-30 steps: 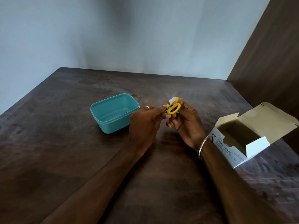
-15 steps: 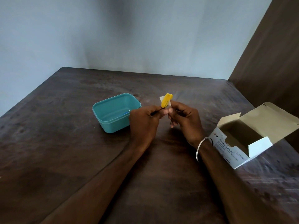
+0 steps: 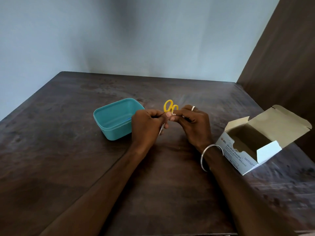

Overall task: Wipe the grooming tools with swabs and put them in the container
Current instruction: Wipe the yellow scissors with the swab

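Dark wood grain runs across the table (image 3: pixel 68 150), which sits in a corner between a pale blue-grey wall and a brown wooden panel on the right.

Above the middle of the table both hands meet around a small pair of scissors (image 3: pixel 170 106) with yellow finger loops. The loops stand up above the fingers, and a thin pale tip pokes out below the left hand (image 3: pixel 146 126), so the blades run down through that grip. The left hand's fingers are curled round the scissors just under the loops. The right hand (image 3: pixel 194 123), wearing a pale ring and a metal bangle (image 3: pixel 210 157) at the wrist, pinches a bit of white swab (image 3: pixel 173 113) against the scissors at the base of the loops; only a sliver of the swab shows between the fingertips.

Just left of the hands stands a teal plastic container (image 3: pixel 112 130), rectangular, open-topped, resting on the table. Something small and blue lies inside it near the right wall, too hidden to name.

To the right, near the right forearm, an open cardboard box (image 3: pixel 238 155) printed "Alcohol Swabs" lies on the table with its flaps spread, the interior in shadow.
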